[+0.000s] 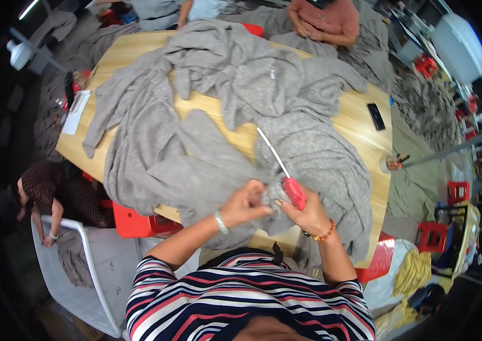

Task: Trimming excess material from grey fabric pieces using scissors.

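Grey knitted garments [303,153] lie heaped over the wooden table in front of me. My right hand [308,215] grips a red-handled tool [294,193] with a long, thin pale rod pointing up and away to the left; its exact kind I cannot make out. Against that handle, the right thumb also presses a bunched grey knit edge [276,196]. Just left of this edge is my left hand [244,206], its thumb and curved fingers apart with nothing visible between them. Cloth beside the left hand is blurred.
A black phone [375,116] and a cup of small tools [390,163] are at the wooden table's [360,133] right side. A white paper [76,112] lies at its left edge. Red stools [141,220] stand around. A person bends over a white bin [102,273]; others sit across the table.
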The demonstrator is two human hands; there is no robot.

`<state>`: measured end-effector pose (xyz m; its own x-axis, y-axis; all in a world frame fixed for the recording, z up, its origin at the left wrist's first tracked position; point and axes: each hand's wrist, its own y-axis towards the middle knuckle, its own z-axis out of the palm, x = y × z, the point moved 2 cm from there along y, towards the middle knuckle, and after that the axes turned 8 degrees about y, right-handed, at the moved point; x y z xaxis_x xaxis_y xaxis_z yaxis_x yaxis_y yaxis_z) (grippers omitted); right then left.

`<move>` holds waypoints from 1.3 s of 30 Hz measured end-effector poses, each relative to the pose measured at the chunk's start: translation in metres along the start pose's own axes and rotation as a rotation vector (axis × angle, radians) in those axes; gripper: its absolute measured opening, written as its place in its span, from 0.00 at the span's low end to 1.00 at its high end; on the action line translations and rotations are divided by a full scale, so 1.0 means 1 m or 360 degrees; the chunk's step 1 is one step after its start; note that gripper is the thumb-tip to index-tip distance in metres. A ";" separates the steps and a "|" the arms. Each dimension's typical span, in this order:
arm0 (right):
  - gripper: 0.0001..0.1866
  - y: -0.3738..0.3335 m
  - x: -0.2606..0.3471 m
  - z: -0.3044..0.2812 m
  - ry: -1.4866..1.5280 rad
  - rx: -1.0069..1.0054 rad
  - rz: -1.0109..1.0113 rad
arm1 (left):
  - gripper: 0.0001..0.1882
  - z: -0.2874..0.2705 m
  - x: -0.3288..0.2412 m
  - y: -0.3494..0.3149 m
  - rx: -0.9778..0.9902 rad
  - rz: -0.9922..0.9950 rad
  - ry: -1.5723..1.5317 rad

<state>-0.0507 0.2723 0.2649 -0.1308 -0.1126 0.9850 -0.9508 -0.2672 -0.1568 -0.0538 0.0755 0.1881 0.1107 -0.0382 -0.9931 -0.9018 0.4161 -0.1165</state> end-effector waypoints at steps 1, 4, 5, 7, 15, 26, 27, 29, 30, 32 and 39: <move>0.21 0.003 0.013 0.002 -0.0002 0.0039 -0.0019 | 0.28 0.012 -0.012 0.001 -0.0054 0.0250 -0.0126; 0.16 0.012 0.032 0.006 -0.0028 0.0179 -0.0059 | 0.34 0.020 -0.026 0.003 0.0142 0.0239 0.0628; 0.16 0.012 0.036 0.008 -0.0040 0.0201 -0.0068 | 0.34 0.017 -0.024 0.004 0.0115 0.0246 0.0627; 0.16 0.013 0.045 0.010 -0.0182 0.0179 -0.0047 | 0.31 0.005 -0.006 0.012 0.0112 0.0091 0.0681; 0.09 0.038 0.060 -0.001 0.0174 -0.0182 -0.0176 | 0.16 -0.083 -0.102 0.062 0.0066 -0.0100 0.0127; 0.12 0.103 0.046 -0.003 -0.0003 -0.0521 -0.0097 | 0.10 -0.241 -0.222 0.196 -0.0598 0.0465 -0.0501; 0.12 0.109 0.042 -0.001 -0.0014 -0.0528 -0.0084 | 0.11 -0.267 -0.239 0.217 -0.0610 0.0488 -0.0529; 0.12 0.123 0.036 0.010 -0.0046 -0.0558 -0.0049 | 0.20 -0.334 -0.262 0.270 -0.0596 0.0670 -0.0576; 0.12 0.133 0.036 0.019 -0.0045 -0.0506 -0.0053 | 0.10 -0.396 -0.267 0.310 0.0022 0.0983 -0.0767; 0.12 0.151 0.030 0.032 -0.0056 -0.0498 0.0011 | 0.10 -0.438 -0.309 0.349 -0.0194 0.0997 -0.0754; 0.13 0.179 -0.004 0.055 -0.0153 -0.0572 0.0236 | 0.43 -0.605 -0.101 0.331 -0.1533 0.0898 0.1748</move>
<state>-0.2048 0.1726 0.2287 -0.2635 -0.2183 0.9396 -0.9634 0.1087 -0.2449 -0.6164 -0.3326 0.2432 -0.2806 -0.8808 -0.3813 -0.6852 -0.0944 0.7222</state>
